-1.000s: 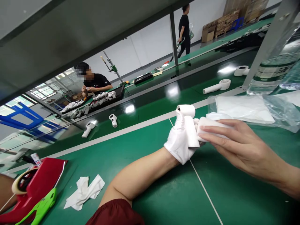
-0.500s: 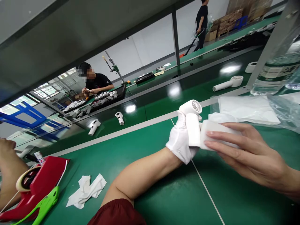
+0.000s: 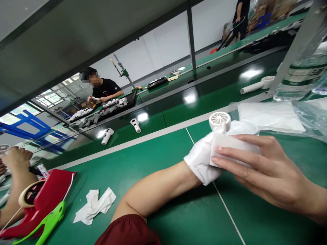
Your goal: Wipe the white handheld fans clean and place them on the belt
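**Holding left hand and right hand close together**

Bends left elbow at seven o'clock, by a dark red sleeve. Reaches left forearm up toward two o'clock, into a white glove, partly hidden. Has bare right wrist over at four o'clock. Points right fingers toward nine o'clock, a little bent and gripping, in front of the glove, thumb out of sight.

The fan, glove and block are white, the white-lined tabletop green, the tape dispenser red.
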`<state>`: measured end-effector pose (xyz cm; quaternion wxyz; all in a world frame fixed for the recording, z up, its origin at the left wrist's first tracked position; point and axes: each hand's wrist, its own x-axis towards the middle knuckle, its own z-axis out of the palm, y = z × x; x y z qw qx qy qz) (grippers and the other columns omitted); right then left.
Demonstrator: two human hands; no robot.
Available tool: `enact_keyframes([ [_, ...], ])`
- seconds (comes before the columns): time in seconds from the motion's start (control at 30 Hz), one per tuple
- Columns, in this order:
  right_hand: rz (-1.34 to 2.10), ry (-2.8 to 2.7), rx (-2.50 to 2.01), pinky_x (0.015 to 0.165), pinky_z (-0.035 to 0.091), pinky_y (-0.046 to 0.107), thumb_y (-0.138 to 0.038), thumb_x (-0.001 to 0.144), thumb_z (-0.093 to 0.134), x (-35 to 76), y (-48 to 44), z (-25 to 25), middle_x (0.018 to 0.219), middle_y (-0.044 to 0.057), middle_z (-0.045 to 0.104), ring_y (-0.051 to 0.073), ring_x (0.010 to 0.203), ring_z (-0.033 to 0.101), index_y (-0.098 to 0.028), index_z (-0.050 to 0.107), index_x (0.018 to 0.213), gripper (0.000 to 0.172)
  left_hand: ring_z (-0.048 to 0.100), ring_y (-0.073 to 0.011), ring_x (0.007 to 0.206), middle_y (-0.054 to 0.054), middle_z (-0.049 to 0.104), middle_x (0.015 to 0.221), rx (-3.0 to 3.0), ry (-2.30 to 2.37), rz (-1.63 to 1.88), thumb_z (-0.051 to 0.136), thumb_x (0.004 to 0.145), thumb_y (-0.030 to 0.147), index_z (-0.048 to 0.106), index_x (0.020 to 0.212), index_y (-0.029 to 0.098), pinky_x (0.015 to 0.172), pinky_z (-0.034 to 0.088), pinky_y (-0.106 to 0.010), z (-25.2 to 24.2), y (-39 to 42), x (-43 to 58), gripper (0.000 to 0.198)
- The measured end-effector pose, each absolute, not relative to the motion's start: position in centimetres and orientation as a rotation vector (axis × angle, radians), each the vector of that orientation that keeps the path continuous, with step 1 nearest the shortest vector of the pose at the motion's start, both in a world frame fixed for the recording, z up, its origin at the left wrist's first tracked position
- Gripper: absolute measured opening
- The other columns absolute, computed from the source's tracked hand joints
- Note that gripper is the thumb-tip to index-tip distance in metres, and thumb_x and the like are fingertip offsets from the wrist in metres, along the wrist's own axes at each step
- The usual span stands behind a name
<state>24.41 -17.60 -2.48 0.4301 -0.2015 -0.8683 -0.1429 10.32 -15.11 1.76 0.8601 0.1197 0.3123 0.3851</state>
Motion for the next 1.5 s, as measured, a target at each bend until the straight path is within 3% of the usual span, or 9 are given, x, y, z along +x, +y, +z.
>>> enact_keyframes([
  [0.17,-0.394,-2.157,-0.541,0.094,0.043,0.049,-0.006,0.080,0.060,25.3,-17.6,-3.0,0.115,0.003,0.067,0.032,0.119,0.048,-0.027,0.051,0.135,0.059,0.055,-0.0130,0.059,-0.009,0.058,0.072,0.202,0.616,0.704,0.032,0.096,0.048,0.065,0.082,0.008,0.055,0.045,-0.019,1.9,-15.1,9.6,0.054],
  [0.37,-0.435,-2.211,-0.555,0.093,0.043,0.051,-0.006,0.081,0.061,26.2,-17.1,-3.5,0.123,0.002,0.064,0.033,0.121,0.047,-0.028,0.048,0.137,0.061,0.062,-0.0143,0.065,-0.009,0.062,0.073,0.254,0.557,0.810,0.032,0.097,0.051,0.063,0.082,0.007,0.064,0.051,-0.021,1.4,-14.9,9.1,0.056],
  [0.57,-0.468,-2.272,-0.516,0.087,0.043,0.052,-0.008,0.083,0.059,26.9,-16.3,-3.3,0.127,0.003,0.062,0.035,0.119,0.049,-0.025,0.049,0.136,0.056,0.060,-0.0157,0.059,-0.008,0.061,0.071,0.289,0.610,0.873,0.028,0.098,0.052,0.063,0.085,0.007,0.052,0.048,-0.024,1.7,-14.5,8.5,0.058],
  [0.7,-0.475,-2.192,-0.545,0.090,0.045,0.052,-0.006,0.079,0.063,27.0,-16.5,-3.2,0.120,0.004,0.065,0.034,0.117,0.051,-0.028,0.047,0.138,0.065,0.048,-0.0090,0.050,-0.004,0.052,0.062,0.276,0.566,0.964,0.036,0.097,0.048,0.064,0.082,0.006,0.045,0.038,-0.018,1.9,-14.4,8.6,0.053],
  [0.8,-0.460,-2.103,-0.535,0.092,0.046,0.050,-0.001,0.073,0.067,26.2,-17.0,-2.8,0.116,0.006,0.065,0.034,0.115,0.052,-0.026,0.047,0.139,0.073,0.049,-0.0099,0.054,-0.004,0.053,0.063,0.253,0.610,0.973,0.038,0.098,0.041,0.065,0.078,0.009,0.049,0.041,-0.019,2.0,-14.9,9.3,0.046],
  [0.9,-0.474,-2.169,-0.499,0.090,0.044,0.052,-0.004,0.076,0.065,25.6,-17.4,-2.5,0.119,0.007,0.065,0.037,0.116,0.050,-0.022,0.048,0.138,0.067,0.053,-0.0136,0.058,-0.006,0.056,0.065,0.258,0.596,0.904,0.035,0.099,0.038,0.066,0.080,0.011,0.053,0.045,-0.022,1.9,-15.4,9.8,0.045],
  [1.2,-0.456,-2.159,-0.582,0.089,0.045,0.053,-0.005,0.077,0.063,26.7,-16.8,-3.2,0.121,0.005,0.065,0.035,0.116,0.053,-0.027,0.046,0.139,0.068,0.047,-0.0083,0.050,-0.003,0.054,0.067,0.349,0.672,1.105,0.041,0.097,0.037,0.059,0.081,0.010,0.048,0.039,-0.019,2.5,-14.9,9.0,0.036],
  [1.33,-0.380,-2.076,-0.651,0.095,0.045,0.054,-0.003,0.074,0.066,25.7,-17.4,-2.9,0.124,0.007,0.061,0.034,0.114,0.053,-0.029,0.043,0.141,0.075,0.053,-0.0097,0.059,-0.003,0.057,0.071,0.424,0.646,1.088,0.041,0.098,0.030,0.062,0.084,0.014,0.057,0.044,-0.018,3.0,-15.8,9.2,0.030],
  [1.5,-0.364,-2.220,-0.521,0.091,0.043,0.052,-0.007,0.081,0.058,25.1,-18.1,-2.7,0.126,0.006,0.062,0.034,0.118,0.050,-0.023,0.050,0.135,0.057,0.055,-0.0099,0.061,-0.003,0.061,0.069,0.380,0.628,0.993,0.040,0.098,0.033,0.067,0.073,0.015,0.060,0.046,-0.019,2.9,-16.0,8.9,0.041],
])
